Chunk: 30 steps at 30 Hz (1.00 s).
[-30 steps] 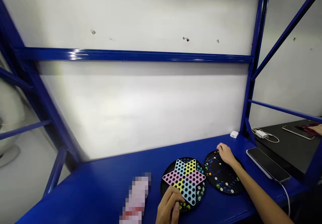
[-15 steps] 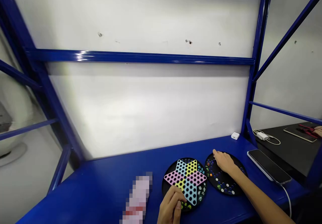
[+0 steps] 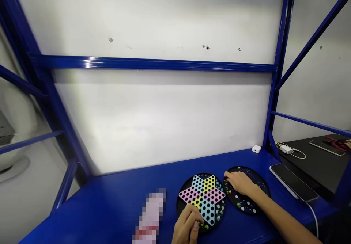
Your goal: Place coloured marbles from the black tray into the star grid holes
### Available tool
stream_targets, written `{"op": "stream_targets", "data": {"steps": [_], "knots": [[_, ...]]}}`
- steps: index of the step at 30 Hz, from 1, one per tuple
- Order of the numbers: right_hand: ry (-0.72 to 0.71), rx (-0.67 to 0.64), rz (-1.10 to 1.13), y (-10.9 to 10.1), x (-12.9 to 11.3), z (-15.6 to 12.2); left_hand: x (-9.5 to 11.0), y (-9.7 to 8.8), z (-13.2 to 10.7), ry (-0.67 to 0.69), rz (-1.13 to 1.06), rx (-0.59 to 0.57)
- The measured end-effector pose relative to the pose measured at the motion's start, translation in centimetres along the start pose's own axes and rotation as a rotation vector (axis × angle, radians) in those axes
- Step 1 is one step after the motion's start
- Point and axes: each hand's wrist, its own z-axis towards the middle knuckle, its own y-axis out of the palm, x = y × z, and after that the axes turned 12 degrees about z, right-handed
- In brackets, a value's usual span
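A Chinese checkers board (image 3: pixel 207 206) with a pink, yellow and light-blue star lies in a round black base (image 3: pixel 179 204). Small coloured pieces fill the pockets around the star. At its near left edge, my left hand (image 3: pixel 187 222) has curled fingers over the yellow point and the yellow-green pieces; whatever they hold is hidden. To the right lies a second round black tray (image 3: pixel 261 185) with dark blue, white, green and orange pieces. My right hand (image 3: pixel 240 182) reaches over this tray, its fingertips pinched together at the upper left rim; anything between them is too small to name.
A phone (image 3: pixel 293 180) on a white stand with a cable sits right of the trays. A small white case (image 3: pixel 256 148) stands near the wall. At the left lies a blurred pinkish item (image 3: pixel 150 214). Blue metal posts (image 3: pixel 270 109) and rails frame the blue tabletop (image 3: pixel 109 204).
My right hand has shifted left and slightly nearer, from the upper part of the right tray to its left rim. My left hand has stayed in nearly the same place.
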Motion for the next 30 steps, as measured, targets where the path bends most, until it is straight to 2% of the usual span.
{"op": "stream_targets", "data": {"steps": [5, 11, 18, 23, 26, 30], "knots": [[-0.003, -0.047, -0.016, -0.5, -0.5, -0.6, 0.0, 0.1, 0.0, 0.033, 0.010, 0.018], [0.008, -0.047, 0.252, -2.0, -1.2, -1.9, -0.2, 0.2, -0.1, 0.040, 0.023, -0.003], [0.007, -0.100, 0.112, -1.4, -1.5, -1.4, -0.1, 0.2, 0.0, 0.084, 0.058, 0.019], [-0.018, -0.006, 0.390, -1.8, -1.3, -0.8, -0.3, 0.3, 0.0, 0.083, 0.055, 0.019], [-0.055, 0.017, 0.470, -2.0, -3.4, 0.9, -0.5, 0.3, -0.2, 0.072, 0.036, 0.002], [-0.153, -0.052, 0.317, -1.3, -8.9, 4.6, -0.7, 0.2, -0.4, 0.071, 0.028, -0.018]]}}
